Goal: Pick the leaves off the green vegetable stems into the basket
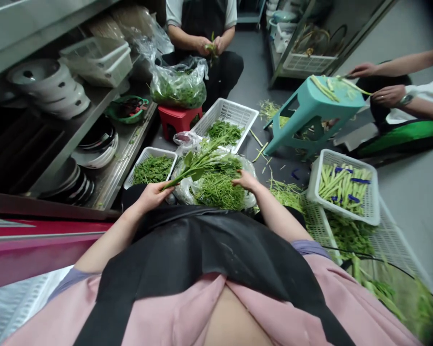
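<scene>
The left hand [154, 196] grips a bunch of leafy green stems [189, 169] by its lower ends, the leaves reaching out over an open clear plastic bag [180, 192] of loose greens [222, 185]. The right hand [246, 181] is partly open, fingers slightly curled, at the bag's right side by the greens; whether it pinches a stem, I cannot tell. Left of the bag sits a small white basket [128, 180] of picked leaves [152, 169]; beyond the bag, a larger white basket [250, 119] holds more leafy greens [225, 131].
</scene>
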